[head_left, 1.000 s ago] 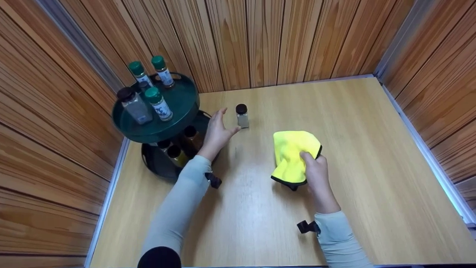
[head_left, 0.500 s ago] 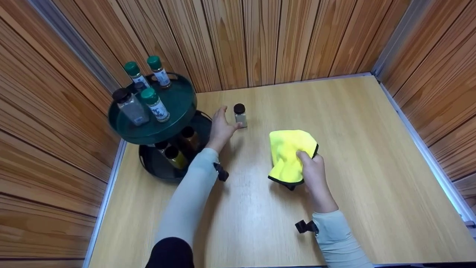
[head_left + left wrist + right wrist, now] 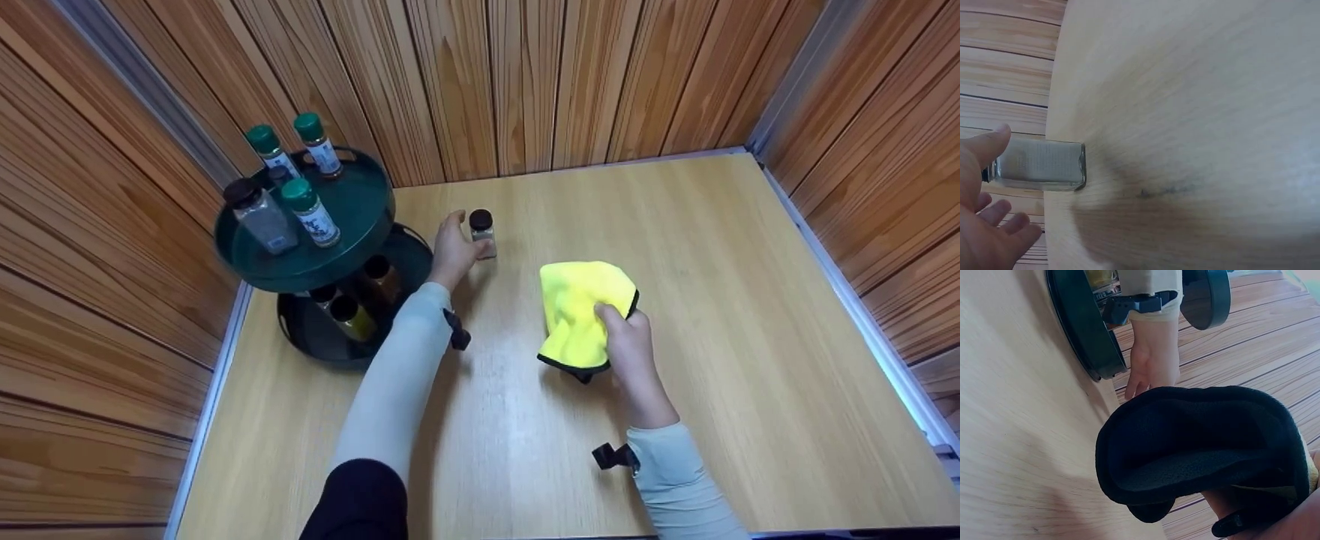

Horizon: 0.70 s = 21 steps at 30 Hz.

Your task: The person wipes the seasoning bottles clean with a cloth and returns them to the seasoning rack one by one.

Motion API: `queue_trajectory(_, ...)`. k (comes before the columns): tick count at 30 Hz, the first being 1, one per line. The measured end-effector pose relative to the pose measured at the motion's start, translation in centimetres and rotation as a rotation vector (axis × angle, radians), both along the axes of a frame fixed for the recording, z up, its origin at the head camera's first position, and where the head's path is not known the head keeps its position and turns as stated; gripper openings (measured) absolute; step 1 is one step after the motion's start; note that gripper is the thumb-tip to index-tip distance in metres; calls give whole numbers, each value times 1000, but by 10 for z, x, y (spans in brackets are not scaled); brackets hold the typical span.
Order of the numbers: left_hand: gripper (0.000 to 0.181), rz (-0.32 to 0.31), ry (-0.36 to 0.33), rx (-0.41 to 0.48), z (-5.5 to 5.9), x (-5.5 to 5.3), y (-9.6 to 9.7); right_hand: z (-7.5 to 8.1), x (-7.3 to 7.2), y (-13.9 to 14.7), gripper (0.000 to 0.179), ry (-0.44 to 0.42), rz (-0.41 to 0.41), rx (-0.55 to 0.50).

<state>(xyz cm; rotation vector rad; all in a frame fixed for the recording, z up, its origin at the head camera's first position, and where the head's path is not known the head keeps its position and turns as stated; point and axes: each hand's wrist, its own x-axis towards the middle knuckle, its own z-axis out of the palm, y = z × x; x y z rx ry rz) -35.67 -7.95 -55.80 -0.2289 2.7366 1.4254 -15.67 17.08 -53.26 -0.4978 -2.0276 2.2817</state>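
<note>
A small clear jar (image 3: 484, 240) with a dark cap and pale contents stands upright on the table. My left hand (image 3: 456, 251) is around its left side, thumb in front and fingers behind. In the left wrist view the thumb crosses the jar (image 3: 1041, 163) near its cap, while the other fingers of the left hand (image 3: 982, 225) are spread below, with a gap to it. My right hand (image 3: 634, 349) grips a folded yellow cloth (image 3: 585, 315) with black edging, thumb on top. The right wrist view shows the cloth's dark underside (image 3: 1196, 439).
A two-tier dark green rotating rack (image 3: 360, 195) stands at the left, close to my left forearm. Green-capped spice bottles (image 3: 315, 217) and a larger dark-capped jar (image 3: 262, 221) are on its upper tier. More jars (image 3: 352, 319) sit below. Wood-panel walls (image 3: 517, 90) enclose the table (image 3: 712, 300).
My left hand has moved right and closer, until its thumb overlaps the jar. The jar stays in place. My right hand keeps its hold on the cloth, almost still.
</note>
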Motion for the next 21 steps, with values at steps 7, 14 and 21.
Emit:
queue_trajectory(7, 80, -28, 2, 105, -9, -5, -3, -1, -2, 0, 25, 9, -6, -22)
queue_trajectory(14, 59, -45, 45, 186, -17, -7, -4, -2, -3, 1, 26, 16, -1, -8)
queue_trajectory(21, 45, -31, 82, 126, -18, -3, -1, -4, -1, 0, 26, -1, -15, -27)
